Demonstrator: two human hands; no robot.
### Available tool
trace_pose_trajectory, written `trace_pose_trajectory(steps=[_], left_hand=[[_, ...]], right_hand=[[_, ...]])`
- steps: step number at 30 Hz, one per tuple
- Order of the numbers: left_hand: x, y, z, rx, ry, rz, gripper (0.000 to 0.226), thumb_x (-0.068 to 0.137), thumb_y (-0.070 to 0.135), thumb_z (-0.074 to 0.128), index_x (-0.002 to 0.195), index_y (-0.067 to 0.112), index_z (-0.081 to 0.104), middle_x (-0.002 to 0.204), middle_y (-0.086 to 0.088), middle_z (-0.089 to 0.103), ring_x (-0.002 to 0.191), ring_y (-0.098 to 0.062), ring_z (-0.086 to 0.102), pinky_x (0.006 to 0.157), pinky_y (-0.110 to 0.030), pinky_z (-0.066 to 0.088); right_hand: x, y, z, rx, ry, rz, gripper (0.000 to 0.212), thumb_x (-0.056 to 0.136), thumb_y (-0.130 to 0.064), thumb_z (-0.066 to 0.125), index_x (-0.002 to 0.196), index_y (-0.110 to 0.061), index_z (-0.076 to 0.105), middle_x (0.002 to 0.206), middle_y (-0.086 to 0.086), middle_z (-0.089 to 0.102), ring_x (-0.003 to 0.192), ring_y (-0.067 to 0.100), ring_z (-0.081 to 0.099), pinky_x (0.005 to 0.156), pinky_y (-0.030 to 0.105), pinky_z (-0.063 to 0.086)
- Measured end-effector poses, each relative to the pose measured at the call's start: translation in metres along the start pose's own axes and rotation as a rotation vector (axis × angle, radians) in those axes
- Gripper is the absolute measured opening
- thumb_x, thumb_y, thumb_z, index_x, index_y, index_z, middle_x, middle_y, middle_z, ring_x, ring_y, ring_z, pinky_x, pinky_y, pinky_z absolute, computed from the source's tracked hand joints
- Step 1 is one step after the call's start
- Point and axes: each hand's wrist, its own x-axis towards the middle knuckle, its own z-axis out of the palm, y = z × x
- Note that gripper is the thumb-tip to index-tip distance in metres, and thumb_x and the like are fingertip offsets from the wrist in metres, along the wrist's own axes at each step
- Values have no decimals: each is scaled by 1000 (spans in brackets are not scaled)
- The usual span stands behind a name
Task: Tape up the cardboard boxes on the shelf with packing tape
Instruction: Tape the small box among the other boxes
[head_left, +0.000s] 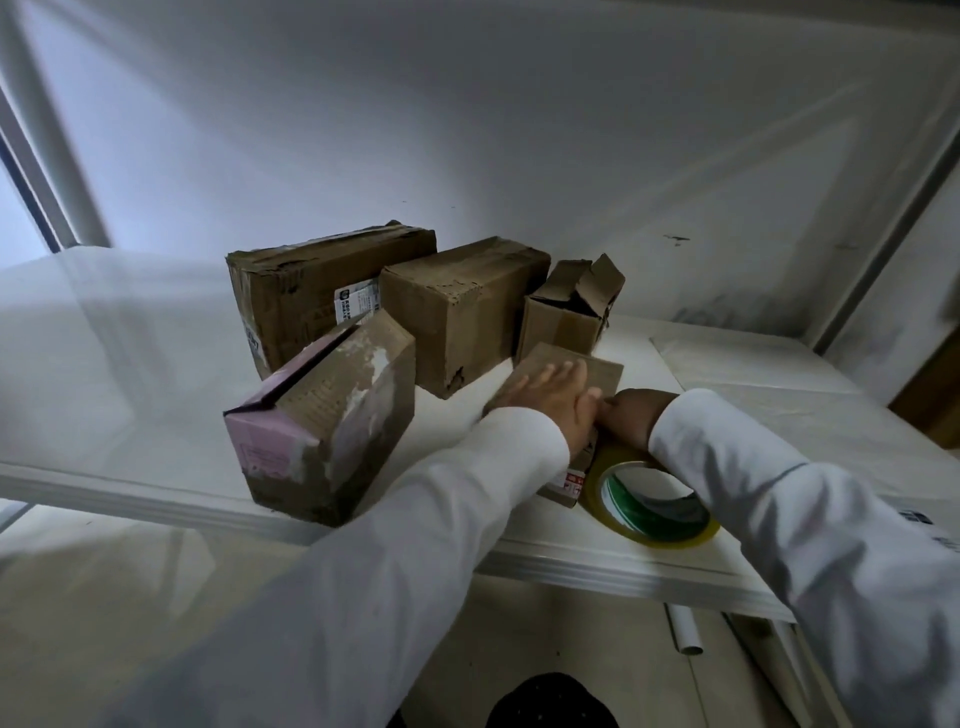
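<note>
A small flat cardboard box (597, 371) lies near the front of the white shelf (130, 415). My left hand (556, 395) rests flat on its top with straight fingers. My right hand (636, 415) sits against the box's right side, fingers curled at its edge; what they hold is hidden. A roll of yellowish packing tape (652, 501) with a green core lies just in front of the box, under my right wrist. Behind stand two larger closed boxes (311, 291) (462, 306) and a small box with open flaps (571, 306).
A pink and brown box (322, 421) stands at the shelf's front left. The shelf's front edge (597, 571) runs below my arms. A white tube (685, 631) lies on the floor below. A white wall closes the back.
</note>
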Motion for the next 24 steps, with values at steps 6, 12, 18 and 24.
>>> trace_pose_trajectory(steps=[6,12,18,24], left_hand=[[10,-49,-13,41,-131,-239,63,101,49,15,152,19,-7,159,-3,-13,146,-23,-12,118,-45,-3],[12,-27,-17,122,-98,-261,64,103,35,28,151,16,-9,159,-6,-15,146,-25,-13,116,-51,-3],[21,6,-6,80,-38,-89,59,102,31,31,152,13,5,160,-5,5,147,-23,3,119,-42,7],[40,0,-15,97,-100,-126,55,100,27,44,149,14,23,154,-9,23,140,-27,27,113,-38,28]], right_hand=[[5,8,2,222,-25,-24,51,97,-49,37,132,-14,50,129,11,56,111,26,54,97,29,34],[4,4,4,285,-5,-7,52,98,-46,40,136,-11,44,134,13,52,119,28,50,100,30,32],[-2,-4,-2,240,3,14,40,103,-32,29,126,-9,52,130,14,54,114,27,51,87,24,31],[3,-6,-2,434,-27,46,39,101,-34,39,126,-7,52,127,15,57,111,30,55,85,25,36]])
